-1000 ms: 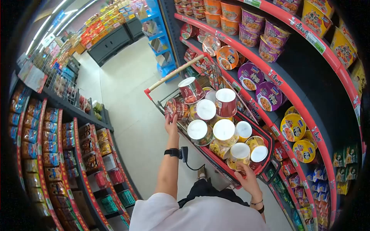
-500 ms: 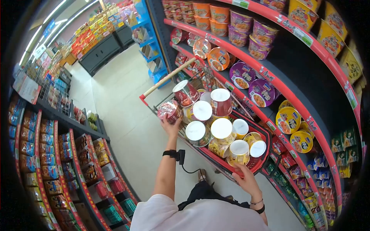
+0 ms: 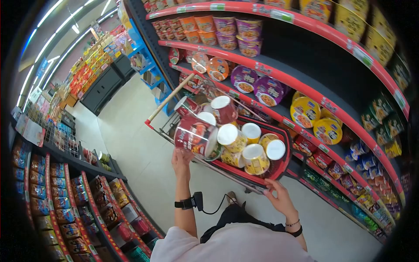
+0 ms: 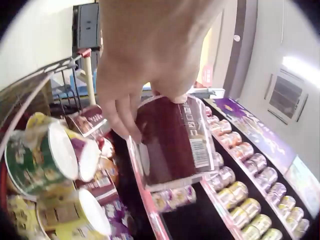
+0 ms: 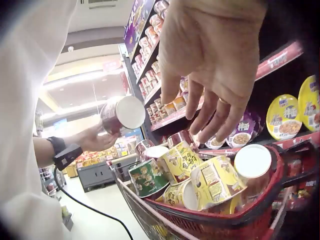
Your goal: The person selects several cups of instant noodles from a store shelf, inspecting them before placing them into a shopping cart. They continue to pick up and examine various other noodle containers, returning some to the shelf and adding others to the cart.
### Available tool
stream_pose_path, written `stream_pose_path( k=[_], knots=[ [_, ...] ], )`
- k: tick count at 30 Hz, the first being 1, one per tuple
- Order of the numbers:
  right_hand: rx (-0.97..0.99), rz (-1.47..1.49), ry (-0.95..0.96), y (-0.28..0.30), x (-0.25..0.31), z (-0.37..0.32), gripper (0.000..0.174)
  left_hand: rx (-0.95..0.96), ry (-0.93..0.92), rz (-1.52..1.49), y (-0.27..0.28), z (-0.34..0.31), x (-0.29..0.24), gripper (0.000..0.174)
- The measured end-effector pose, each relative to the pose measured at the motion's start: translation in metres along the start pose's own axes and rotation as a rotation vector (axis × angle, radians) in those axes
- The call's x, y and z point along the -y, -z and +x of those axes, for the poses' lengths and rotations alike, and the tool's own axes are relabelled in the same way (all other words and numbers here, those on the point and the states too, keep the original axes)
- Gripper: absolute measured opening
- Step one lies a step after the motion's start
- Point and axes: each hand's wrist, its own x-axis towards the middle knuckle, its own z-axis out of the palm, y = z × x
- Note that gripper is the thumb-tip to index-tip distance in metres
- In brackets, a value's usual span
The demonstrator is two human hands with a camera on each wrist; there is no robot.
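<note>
My left hand (image 3: 181, 163) grips a dark red noodle tub (image 3: 194, 136), held above the cart's handle-side half. In the left wrist view the fingers and thumb of the hand (image 4: 145, 75) pinch the tub (image 4: 167, 140) by its edge. Below and beside it, the cart (image 3: 286, 163) holds several tubs: yellow ones (image 5: 217, 182), a green one (image 5: 148, 178) and red ones (image 3: 224, 109). My right hand (image 3: 280, 198) is at the cart's near rim; whether it touches the rim cannot be told. Its fingers hang relaxed and hold nothing in the right wrist view (image 5: 210, 65).
Shelves with red edges (image 3: 270, 70) hold purple, orange and yellow tubs beyond the cart. Packaged goods fill another shelf (image 3: 56, 196) at the left. A blue rack (image 3: 150, 74) stands past the cart's handle, with pale floor (image 3: 126, 126) along the aisle.
The left hand has raised and turned the red tub, which now shows its side. The right hand has moved from beside a yellow tub to the cart's rim. The view has swung toward the shelves.
</note>
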Motion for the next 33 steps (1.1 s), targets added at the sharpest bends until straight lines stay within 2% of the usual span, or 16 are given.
stream_pose_path(
  k=[1, 2, 4, 5, 7, 9, 11, 13, 15, 17, 21, 23, 27, 29, 31, 33],
  knots=[
    [-0.027, 0.034, 0.011, 0.008, -0.001, -0.01, 0.042, 0.189, 0.071, -0.133, -0.005, -0.013, 0.007, 0.029],
    [-0.041, 0.024, 0.026, 0.018, -0.001, -0.022, 0.041, 0.207, 0.084, -0.137, -0.025, -0.03, 0.004, 0.029],
    [-0.119, 0.072, 0.035, 0.037, 0.003, -0.051, 0.042, 0.459, 0.167, -0.036, -0.073, -0.067, 0.003, 0.032],
    [-0.182, 0.123, 0.059, 0.049, 0.001, -0.068, 0.043, 0.49, 0.189, -0.042, -0.105, -0.091, -0.002, 0.032],
    [-0.229, 0.144, 0.004, 0.072, -0.009, -0.105, 0.048, 0.696, 0.187, 0.16, -0.172, -0.139, -0.012, 0.033],
    [-0.474, 0.498, 0.114, 0.091, -0.011, -0.143, 0.06, 0.884, 0.203, 0.206, -0.225, -0.18, -0.01, 0.035],
    [-0.59, 0.476, 0.113, 0.111, -0.014, -0.185, 0.063, 1.036, 0.266, 0.349, -0.277, -0.224, -0.006, 0.033],
    [-0.682, 0.438, 0.161, 0.132, -0.018, -0.227, 0.068, 1.206, 0.258, 0.317, -0.322, -0.262, 0.011, 0.034],
    [-0.772, 0.428, 0.073, 0.148, -0.022, -0.267, 0.069, 1.268, 0.377, 0.353, -0.364, -0.304, 0.022, 0.035],
    [-0.942, 0.555, -0.005, 0.159, -0.031, -0.296, 0.068, 1.369, 0.385, 0.322, -0.397, -0.337, 0.043, 0.037],
    [-1.147, 0.677, 0.021, 0.182, -0.047, -0.332, 0.066, 1.561, 0.376, 0.428, -0.455, -0.385, 0.071, 0.046],
    [-1.211, 0.795, 0.002, 0.199, -0.059, -0.346, 0.065, 1.571, 0.432, 0.356, -0.482, -0.412, 0.083, 0.055],
    [-1.337, 0.703, 0.082, 0.245, -0.099, -0.362, 0.067, 1.712, 0.548, 0.144, -0.529, -0.45, 0.148, 0.067],
    [-1.385, 0.543, 0.102, 0.277, -0.112, -0.366, 0.071, 1.821, 0.494, 0.161, -0.56, -0.465, 0.169, 0.086],
    [-1.376, 0.551, 0.164, 0.321, -0.12, -0.37, 0.08, 1.892, 0.296, 0.206, -0.596, -0.481, 0.176, 0.1],
    [-1.373, 0.383, 0.2, 0.387, -0.126, -0.371, 0.086, 1.936, 0.382, 0.065, -0.656, -0.504, 0.191, 0.109]
  ],
)
